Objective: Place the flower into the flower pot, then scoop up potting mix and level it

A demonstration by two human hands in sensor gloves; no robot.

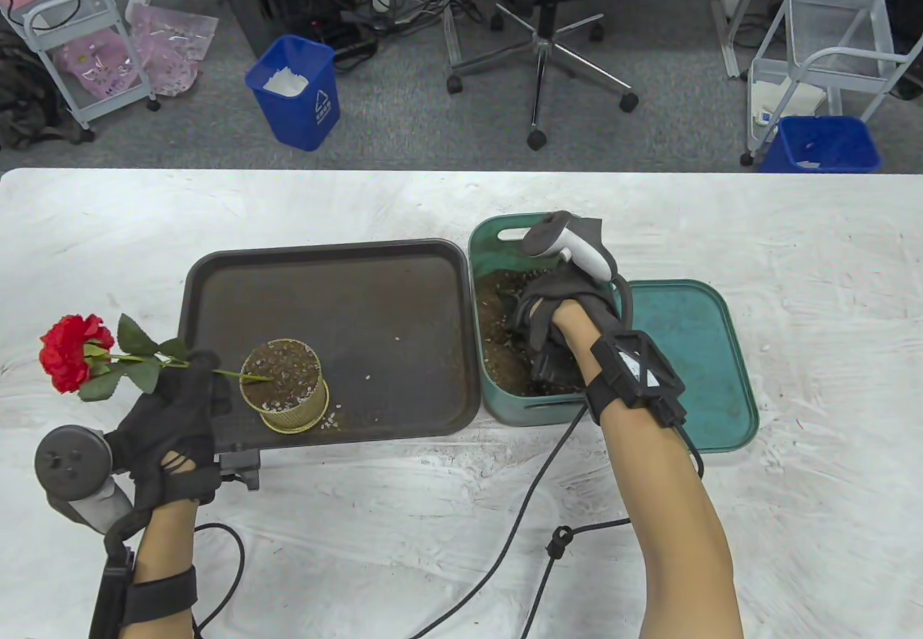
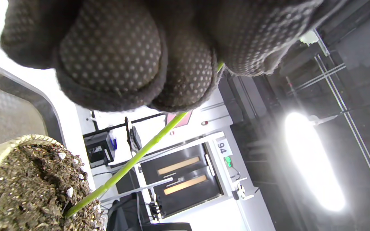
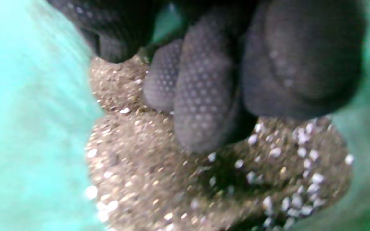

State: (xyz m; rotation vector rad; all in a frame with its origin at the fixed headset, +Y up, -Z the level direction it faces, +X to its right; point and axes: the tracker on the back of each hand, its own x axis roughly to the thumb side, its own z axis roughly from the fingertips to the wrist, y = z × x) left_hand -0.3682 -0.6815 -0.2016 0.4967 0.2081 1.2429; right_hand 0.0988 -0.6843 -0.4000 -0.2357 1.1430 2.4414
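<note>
Left hand (image 1: 177, 422) pinches flower (image 1: 72, 352) stem, tip in flower pot (image 1: 286, 385) at tray's (image 1: 324, 257) near edge. Right hand (image 1: 559, 325) fingers curled into potting mix (image 3: 172, 179) inside green bin (image 1: 497, 235).

Left hand (image 1: 177, 426) holding flower (image 1: 76, 352), stem in flower pot (image 1: 286, 394)

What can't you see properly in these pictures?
- Right hand fingertips: table view, hidden by the hand itself inside the green box.
- Any scoop: right wrist view, too blurred.
- Flower stem end: left wrist view, buried in the pot's soil.
</note>
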